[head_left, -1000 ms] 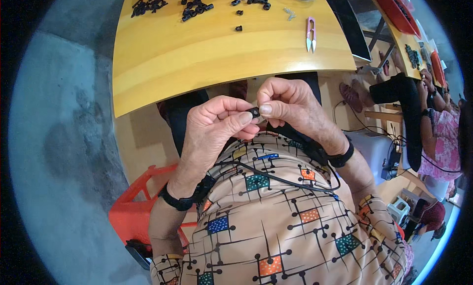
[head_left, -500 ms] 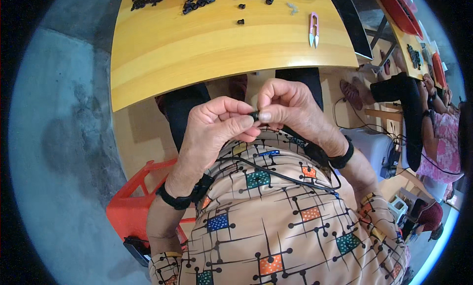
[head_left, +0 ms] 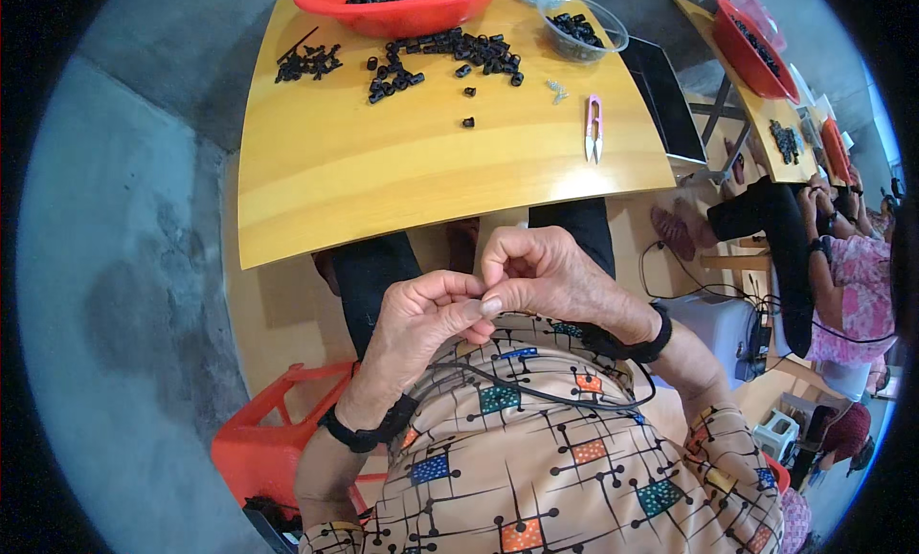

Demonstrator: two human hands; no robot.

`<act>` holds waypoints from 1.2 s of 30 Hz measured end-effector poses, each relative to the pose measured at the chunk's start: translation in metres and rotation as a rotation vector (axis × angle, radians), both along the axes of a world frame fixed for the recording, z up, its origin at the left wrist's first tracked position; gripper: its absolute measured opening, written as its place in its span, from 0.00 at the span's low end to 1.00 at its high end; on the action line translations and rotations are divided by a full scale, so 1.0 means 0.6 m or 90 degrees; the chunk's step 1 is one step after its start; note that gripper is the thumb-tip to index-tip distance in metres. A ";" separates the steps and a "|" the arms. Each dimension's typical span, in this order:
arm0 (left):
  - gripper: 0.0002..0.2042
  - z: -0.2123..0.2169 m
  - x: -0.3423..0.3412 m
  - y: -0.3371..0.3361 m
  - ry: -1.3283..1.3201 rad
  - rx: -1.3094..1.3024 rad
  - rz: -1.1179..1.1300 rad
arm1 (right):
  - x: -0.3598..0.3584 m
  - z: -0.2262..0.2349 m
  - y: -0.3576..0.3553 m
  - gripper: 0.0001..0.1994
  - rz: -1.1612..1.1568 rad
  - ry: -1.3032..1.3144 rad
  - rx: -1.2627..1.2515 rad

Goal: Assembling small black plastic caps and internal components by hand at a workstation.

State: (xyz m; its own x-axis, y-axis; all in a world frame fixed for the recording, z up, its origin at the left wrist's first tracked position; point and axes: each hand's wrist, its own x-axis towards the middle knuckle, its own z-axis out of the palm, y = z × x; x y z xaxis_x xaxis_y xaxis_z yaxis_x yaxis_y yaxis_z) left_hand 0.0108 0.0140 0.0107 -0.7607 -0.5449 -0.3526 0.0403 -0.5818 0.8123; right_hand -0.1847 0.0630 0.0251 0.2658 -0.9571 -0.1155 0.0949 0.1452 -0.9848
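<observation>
A yellow wooden table (head_left: 402,180) carries a red bowl (head_left: 402,13) of small black pieces at its far edge, with loose black pieces (head_left: 440,56) scattered just in front of it. A clear plastic tub (head_left: 582,22) with more black pieces sits to the right, and pink thread snips (head_left: 593,133) lie near the right edge. A red plastic stool (head_left: 263,444) stands on the grey floor (head_left: 115,295) at lower left.
</observation>
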 end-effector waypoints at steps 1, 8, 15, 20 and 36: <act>0.09 -0.003 0.001 -0.003 0.027 0.001 0.005 | -0.001 0.007 -0.005 0.09 0.009 0.025 0.002; 0.11 -0.016 0.022 -0.015 0.146 0.057 0.081 | -0.048 0.020 -0.099 0.08 -0.184 0.134 -0.038; 0.10 -0.010 0.039 -0.029 0.183 0.042 0.114 | -0.088 -0.046 -0.209 0.11 -0.297 0.572 -0.297; 0.09 -0.006 0.048 -0.036 0.164 0.002 0.144 | -0.075 -0.069 -0.230 0.08 -0.251 0.690 -0.363; 0.09 0.029 0.021 0.003 0.039 -0.020 0.036 | -0.006 0.060 0.003 0.10 -0.010 -0.002 0.061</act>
